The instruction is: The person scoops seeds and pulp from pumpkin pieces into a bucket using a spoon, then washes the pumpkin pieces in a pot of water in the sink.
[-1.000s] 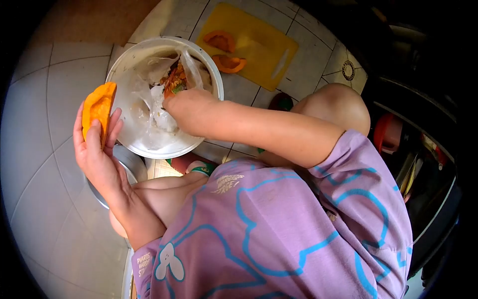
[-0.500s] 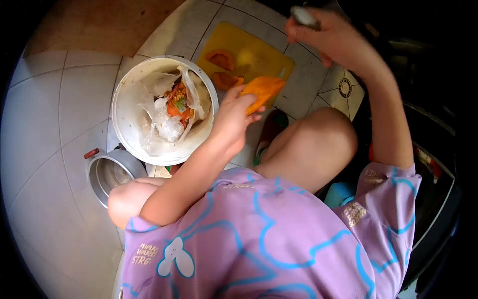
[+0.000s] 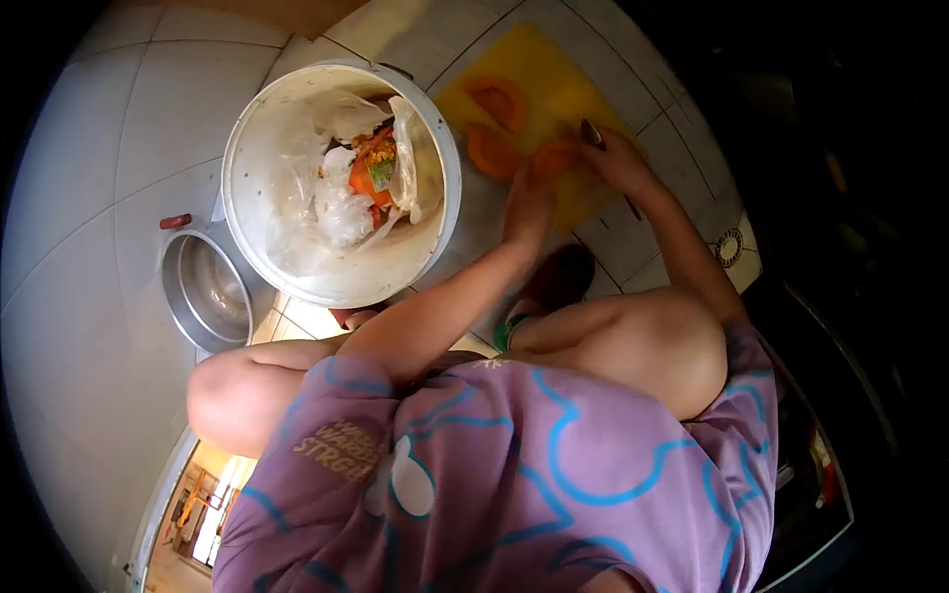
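My left hand (image 3: 532, 210) is closed on an orange piece of pumpkin (image 3: 556, 158), held over the yellow cutting board (image 3: 534, 54). Close to its right side, my right hand (image 3: 621, 163) grips what looks like a metal spoon (image 3: 592, 134); a rounded end shows above the fingers and a thin end below. Two more pumpkin pieces, one farther back (image 3: 497, 102) and one nearer (image 3: 491, 150), lie on the board. Whether the spoon touches the held piece I cannot tell.
Left of the board stands a white bucket (image 3: 237, 212) holding a plastic bag (image 3: 346, 212) with orange scraps and seeds. A metal pot (image 3: 183, 306) with a red handle is beside it. A round floor drain (image 3: 729, 247) lies at right, near my bent knee.
My right hand has come down with the spoon from high at the right to beside the pumpkin piece. My left hand has moved the piece slightly right, over the board. The view has shifted.
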